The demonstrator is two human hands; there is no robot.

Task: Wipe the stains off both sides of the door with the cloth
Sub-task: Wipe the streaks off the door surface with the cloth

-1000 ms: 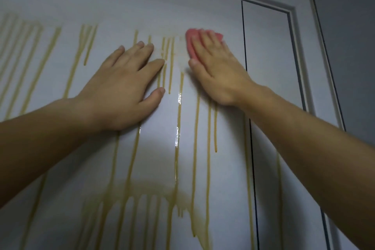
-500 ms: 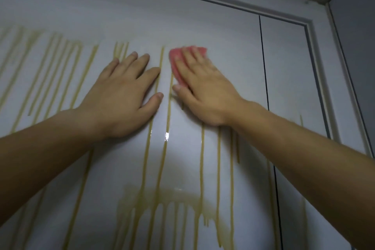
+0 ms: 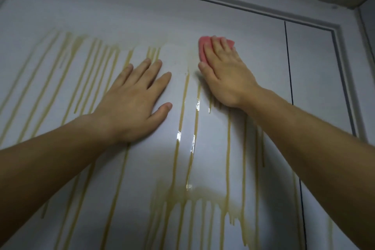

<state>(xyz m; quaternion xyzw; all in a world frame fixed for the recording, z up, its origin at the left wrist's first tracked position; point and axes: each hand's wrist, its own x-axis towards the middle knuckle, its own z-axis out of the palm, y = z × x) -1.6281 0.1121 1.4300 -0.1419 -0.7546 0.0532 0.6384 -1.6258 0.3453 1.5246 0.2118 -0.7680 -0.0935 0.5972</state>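
Observation:
A white door (image 3: 203, 16) fills the view, streaked with long yellow-brown drips (image 3: 183, 107) and a wider smeared patch (image 3: 192, 195) lower down. My right hand (image 3: 225, 73) presses a folded pink cloth (image 3: 204, 46) flat against the door near the top of the streaks, fingers straight over it. Only the cloth's top and left edge show past the fingers. My left hand (image 3: 136, 95) lies flat on the door to the left of the cloth, fingers spread, holding nothing.
The door frame (image 3: 345, 67) runs along the top and down the right side. A thin dark vertical groove (image 3: 289, 63) crosses the door panel right of my right hand. A grey wall (image 3: 368, 22) stands at the far right.
My right hand has slid the cloth to the right, away from my left hand, leaving a faint wiped smear between them. The camera view has shifted as well.

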